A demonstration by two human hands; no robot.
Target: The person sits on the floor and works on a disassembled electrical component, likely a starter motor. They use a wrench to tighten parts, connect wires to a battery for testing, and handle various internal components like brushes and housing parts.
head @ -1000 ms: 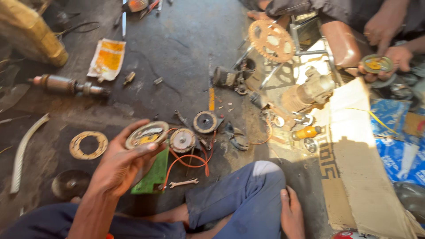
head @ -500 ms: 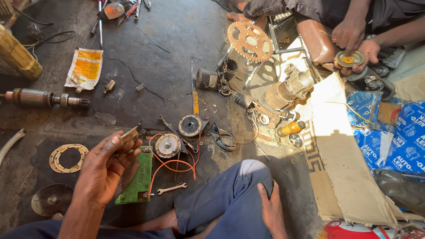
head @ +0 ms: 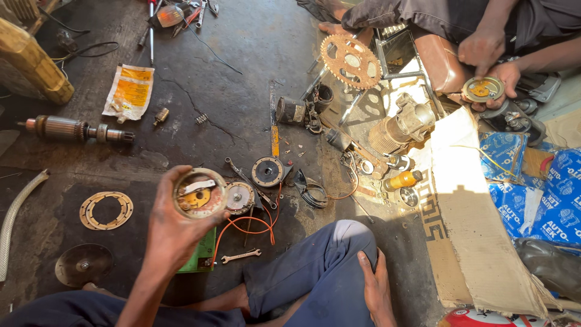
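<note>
Your right hand [head: 375, 290] lies flat and empty on your blue-trousered knee [head: 321, 266]; your left hand [head: 172, 227], fingers [head: 166, 181] curled, holds up a round metal housing [head: 200, 194] above the floor [head: 242, 79]; beyond: black disc [head: 267, 171], rusty sprocket [head: 351, 60].

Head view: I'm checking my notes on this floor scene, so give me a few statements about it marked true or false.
1. The left hand holds a round metal part. True.
2. The right hand grips a wrench. False: it rests on the blue trouser leg; the small wrench lies on the floor.
3. The rusty sprocket lies by the person's knee. False: it sits far off, near another person.
4. Another person's hands hold a round part. True.
</note>
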